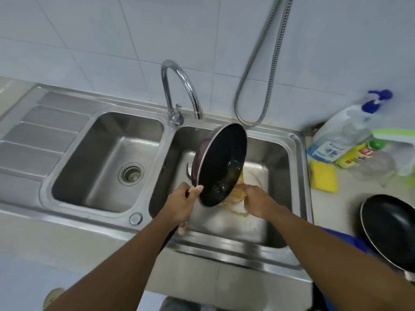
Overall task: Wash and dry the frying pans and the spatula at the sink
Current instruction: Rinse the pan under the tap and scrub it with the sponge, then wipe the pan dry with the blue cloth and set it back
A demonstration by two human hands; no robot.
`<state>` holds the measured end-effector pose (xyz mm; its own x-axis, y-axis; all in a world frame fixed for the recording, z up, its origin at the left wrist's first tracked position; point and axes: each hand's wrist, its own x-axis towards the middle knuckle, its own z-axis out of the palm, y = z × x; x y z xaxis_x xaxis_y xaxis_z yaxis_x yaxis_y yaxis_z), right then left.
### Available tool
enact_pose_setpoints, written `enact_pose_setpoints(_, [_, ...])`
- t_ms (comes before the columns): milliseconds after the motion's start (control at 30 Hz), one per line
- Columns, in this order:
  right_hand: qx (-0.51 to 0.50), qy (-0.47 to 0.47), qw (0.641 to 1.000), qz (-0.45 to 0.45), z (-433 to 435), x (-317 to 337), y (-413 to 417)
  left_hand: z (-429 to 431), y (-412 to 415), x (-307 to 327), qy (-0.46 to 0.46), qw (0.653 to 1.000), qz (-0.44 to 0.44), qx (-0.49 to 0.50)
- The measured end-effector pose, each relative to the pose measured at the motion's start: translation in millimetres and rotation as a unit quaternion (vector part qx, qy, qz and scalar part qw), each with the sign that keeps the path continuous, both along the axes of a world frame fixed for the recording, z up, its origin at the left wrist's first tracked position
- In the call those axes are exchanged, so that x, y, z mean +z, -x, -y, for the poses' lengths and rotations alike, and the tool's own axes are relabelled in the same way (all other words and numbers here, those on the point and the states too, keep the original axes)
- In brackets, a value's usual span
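Forearms reaching in from the near edge, over the right basin of a steel sink (157,225). Left hand (183,204) with fingers wrapped round the pale handle of a frying pan (222,162), thumb along the rim. Pan tipped steeply on edge above the right basin, dark inside facing right, wet glints near its lower rim. Right hand (258,200) with fingers curled round a yellowish cloth (235,194), pressed to the pan's lower edge. On the table (332,209) to the right, a second frying pan (390,230), upright. Further back, a yellow sponge (323,176), a yellow bottle (357,154) with a green cap, a clear bottle (343,129) with a blue top. Left basin holding only its drain strainer (131,172). Behind, a curved tap (179,86) and a metal hose (258,75) against the tiled wall.
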<state>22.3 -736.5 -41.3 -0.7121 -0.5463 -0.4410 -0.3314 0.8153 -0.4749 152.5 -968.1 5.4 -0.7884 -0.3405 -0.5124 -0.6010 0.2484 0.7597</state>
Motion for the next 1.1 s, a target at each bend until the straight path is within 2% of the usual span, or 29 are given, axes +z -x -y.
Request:
enact_pose_setpoints(67, [0.02,-0.056,0.998,0.034,-19,2,-18,-12,-4,3,0.045,0.999,-0.016,-0.016])
enact_pose_setpoints(200, [0.052,-0.101,0.993,0.013,-54,-5,-39,-38,-10,17,0.098,0.992,-0.07,-0.041])
enact_pose_setpoints(333, [0.052,-0.061,0.996,0.028,-79,1,-49,-58,-8,30,0.107,0.987,-0.106,-0.055])
enact_pose_setpoints(433, [0.0,-0.013,1.0,0.028,-101,3,-55,-73,-5,36,0.115,0.986,-0.101,-0.064])
enact_pose_setpoints(533, [-0.036,-0.001,0.999,-0.029,-130,5,-66,-87,-4,37,0.108,0.991,-0.06,-0.058])
enact_pose_setpoints(600, [-0.083,-0.056,0.985,-0.138,-154,8,-79,-98,-6,35,0.092,0.994,-0.042,-0.045])
enact_pose_setpoints(667, [-0.124,-0.15,0.953,-0.23,-178,2,-96,-109,-7,33,0.037,0.999,-0.037,-0.009])
enact_pose_setpoints(733, [-0.187,-0.227,0.924,-0.246,-198,-9,-115,-117,-8,32,-0.039,0.999,-0.025,0.028])
enact_pose_setpoints(800, [-0.29,-0.246,0.904,-0.193,-204,-21,-131,-121,-11,32,-0.098,0.994,-0.02,0.047])
enact_pose_setpoints(867, [-0.357,-0.214,0.895,-0.157,-193,-27,-140,-123,-14,33,-0.13,0.99,-0.02,0.052])
enact_pose_setpoints(1000, [-0.343,-0.094,0.912,-0.203,-166,-29,-151,-122,-17,36,-0.154,0.987,-0.009,0.049])
enact_pose_setpoints(1067, [-0.381,0.004,0.91,-0.162,-158,-15,-141,-120,-18,34,-0.155,0.987,-0.004,0.036])
enact_pose_setpoints(1100, [-0.414,0.066,0.895,-0.15,-153,-2,-133,-119,-19,34,-0.153,0.988,-0.002,0.028])
